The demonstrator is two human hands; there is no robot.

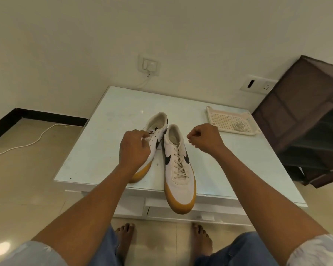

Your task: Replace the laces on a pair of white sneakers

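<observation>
Two white sneakers with black swooshes and gum soles stand on a white glass table (108, 135). The left sneaker (158, 123) shows bare eyelets with no lace. Cream laces run through the right sneaker (178, 169), whose toe hangs over the table's front edge. My left hand (135, 148) lies over the left sneaker's middle with fingers curled and the index finger reaching toward the tongue label; I cannot see whether it grips anything. My right hand (204, 139) hovers beside the right sneaker's heel, curled in a fist with nothing visible in it.
A cream perforated tray (219, 116) at the table's back right holds a coiled lace (239, 126). A dark fabric rack (306, 112) stands to the right. A white cable (27, 144) trails on the floor at left. My bare feet are under the table's front edge.
</observation>
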